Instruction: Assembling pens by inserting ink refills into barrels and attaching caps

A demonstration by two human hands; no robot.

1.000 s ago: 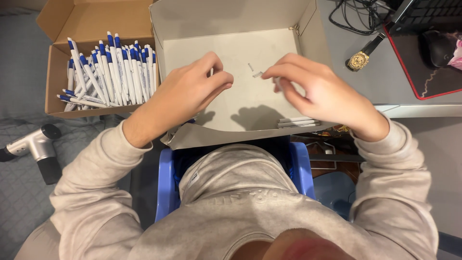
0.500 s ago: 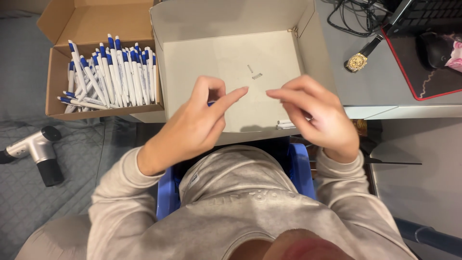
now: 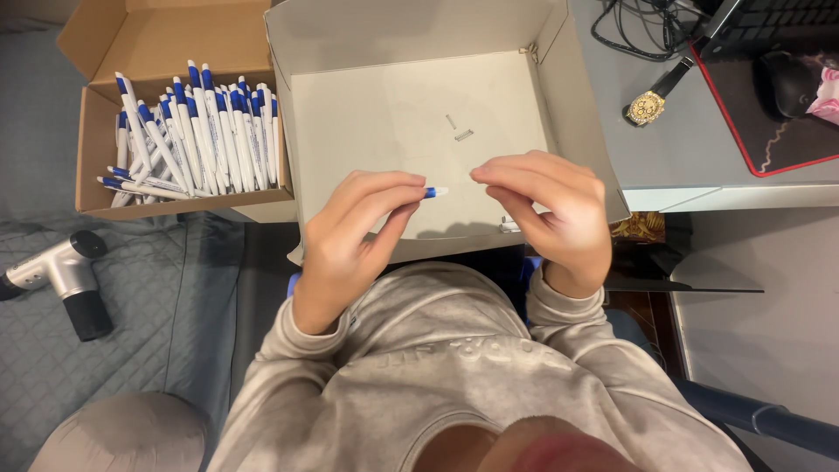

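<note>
My left hand (image 3: 354,232) grips a white pen with a blue end (image 3: 434,191). Only that end shows past my fingertips. My right hand (image 3: 559,218) hovers just right of the pen's end with thumb and fingers pinched together; I cannot see whether anything is between them. Both hands are over the front edge of an open grey cardboard box (image 3: 350,35). On its floor lie two small pale parts (image 3: 461,133). A few white pen pieces (image 3: 509,225) rest in the box's front right corner, partly behind my right hand.
A brown cardboard box (image 3: 131,35) at the left holds several white and blue pens (image 3: 188,131). A gold wristwatch (image 3: 647,107), cables, a dark mouse (image 3: 786,83) and a red-edged pad (image 3: 769,140) lie on the desk at right. A massage gun (image 3: 57,275) rests on the grey quilt.
Both hands have drawn back from inside the grey box toward my body and come closer together. The pen's blue end now shows in my left fingers.
</note>
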